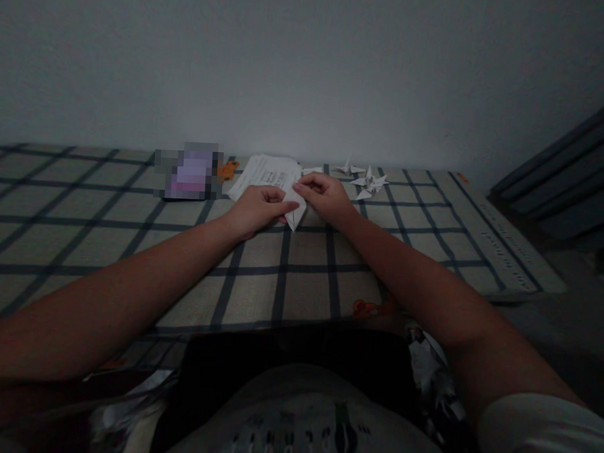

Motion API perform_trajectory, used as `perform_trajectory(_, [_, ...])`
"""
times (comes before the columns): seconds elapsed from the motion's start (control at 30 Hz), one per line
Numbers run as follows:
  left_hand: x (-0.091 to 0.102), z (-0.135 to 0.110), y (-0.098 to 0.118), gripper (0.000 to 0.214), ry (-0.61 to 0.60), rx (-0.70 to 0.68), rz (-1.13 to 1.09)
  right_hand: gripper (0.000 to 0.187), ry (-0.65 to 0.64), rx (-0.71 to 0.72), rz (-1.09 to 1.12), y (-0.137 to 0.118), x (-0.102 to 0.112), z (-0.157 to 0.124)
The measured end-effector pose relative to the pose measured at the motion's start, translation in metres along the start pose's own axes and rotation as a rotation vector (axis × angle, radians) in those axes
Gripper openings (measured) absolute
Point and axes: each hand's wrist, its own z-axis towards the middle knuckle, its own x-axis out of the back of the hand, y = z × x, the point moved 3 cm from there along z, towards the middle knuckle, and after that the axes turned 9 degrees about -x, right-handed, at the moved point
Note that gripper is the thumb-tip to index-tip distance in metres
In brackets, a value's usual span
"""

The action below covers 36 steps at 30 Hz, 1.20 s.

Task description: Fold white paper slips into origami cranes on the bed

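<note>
Between my two hands is a small piece of folded white paper, its pointed end toward me and a crease down its middle. My left hand pinches its left side, thumb on top. The fingertips of my right hand are closed on its upper right edge. Just behind lies a stack of printed white sheets, partly covered by my hands. To the right of my right hand sit several folded paper cranes, with another paper crane nearer the wall.
A checked cloth covers the table, which meets a plain wall at the back. At the left rear lies a blurred purple object. Dark slatted panels stand on the right, beyond the table's edge.
</note>
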Motion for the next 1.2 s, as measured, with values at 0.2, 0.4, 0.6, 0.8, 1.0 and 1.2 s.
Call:
perform_trajectory(0.2, [0.0015, 0.0021, -0.0043, 0.027, -0.056, 0.017, 0.020, 0.034, 0.011, -0.005, 0.031, 0.0003, -0.0005, -0.0006])
perform_trajectory(0.4, [0.0004, 0.0029, -0.0070, 0.027, -0.078, 0.050, -0.017, 0.038, -0.036, -0.014, 0.059, 0.0011, -0.0013, -0.0002])
perform_trajectory(0.6, [-0.0005, 0.0036, -0.0074, 0.024, -0.084, 0.031, -0.104, 0.045, -0.076, -0.057, 0.128, -0.0007, -0.0012, -0.0012])
perform_trajectory(0.8, [-0.0008, 0.0034, -0.0066, 0.026, -0.064, 0.039, -0.123, 0.045, -0.042, -0.066, 0.073, -0.0035, 0.0006, -0.0007])
perform_trajectory(1.0, [-0.0012, 0.0037, -0.0083, 0.036, -0.030, 0.004, -0.153, 0.040, 0.025, -0.116, 0.097, -0.0046, 0.0034, 0.0005])
perform_trajectory(1.2, [0.0052, 0.0050, -0.0058, 0.037, 0.071, -0.080, -0.058, 0.045, 0.008, -0.085, 0.099, 0.0012, 0.0026, 0.0024])
